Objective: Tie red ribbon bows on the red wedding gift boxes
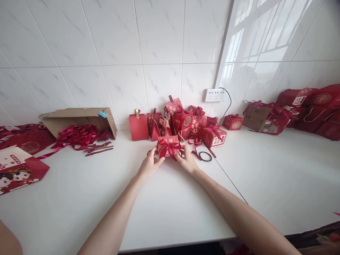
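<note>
Between my two hands is a small red gift box (162, 141) with a red ribbon bow (169, 146) tied across its front. My left hand (151, 161) grips its left side, with the fingers curled partly out of sight behind it. On the other side my right hand (186, 160) holds the box's right edge, the thumb lying by the bow. Whether the box rests on the white table or is lifted slightly, I cannot tell. Right behind it stands a cluster of red gift boxes (183, 120), several with bows.
A tipped cardboard box (79, 112) spills red ribbons (77, 136) at left, near a red printed bag (23, 173). A black ring (205, 156) lies right of my hands. Another ribbon-filled carton (256, 117) and red bags (316, 113) stand at right. A power socket (214, 95) is on the wall.
</note>
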The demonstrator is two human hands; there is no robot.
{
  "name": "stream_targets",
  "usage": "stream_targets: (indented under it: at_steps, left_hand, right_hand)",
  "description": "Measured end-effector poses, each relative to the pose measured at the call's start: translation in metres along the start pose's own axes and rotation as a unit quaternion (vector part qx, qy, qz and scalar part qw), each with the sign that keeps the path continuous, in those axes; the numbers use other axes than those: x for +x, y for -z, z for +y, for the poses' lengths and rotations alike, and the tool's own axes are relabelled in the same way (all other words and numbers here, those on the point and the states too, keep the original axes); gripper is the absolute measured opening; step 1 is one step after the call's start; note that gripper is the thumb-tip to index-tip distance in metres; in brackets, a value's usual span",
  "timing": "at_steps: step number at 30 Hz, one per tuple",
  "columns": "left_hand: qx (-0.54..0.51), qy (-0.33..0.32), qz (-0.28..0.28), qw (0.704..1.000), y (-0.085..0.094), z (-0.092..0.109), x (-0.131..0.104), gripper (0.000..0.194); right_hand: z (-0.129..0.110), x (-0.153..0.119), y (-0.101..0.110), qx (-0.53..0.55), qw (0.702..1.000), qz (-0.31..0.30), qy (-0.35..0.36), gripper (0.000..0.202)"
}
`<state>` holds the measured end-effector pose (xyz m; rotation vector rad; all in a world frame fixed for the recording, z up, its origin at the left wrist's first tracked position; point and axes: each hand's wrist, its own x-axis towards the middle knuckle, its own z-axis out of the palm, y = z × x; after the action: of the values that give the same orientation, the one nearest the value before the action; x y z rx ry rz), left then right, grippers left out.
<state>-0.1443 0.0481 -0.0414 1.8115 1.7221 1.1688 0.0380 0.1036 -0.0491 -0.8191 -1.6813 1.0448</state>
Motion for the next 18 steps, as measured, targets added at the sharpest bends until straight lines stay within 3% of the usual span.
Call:
stream_targets:
  at_steps: [18]
  left_hand:
    - [0.012, -0.022, 0.007, 1.000, 0.0000, -0.0012, -0.0001, 0.057]
  right_hand:
    - [-0.0005, -0.0002, 0.0000, -0.015, 1.000, 0.001, 0.007, 0.028]
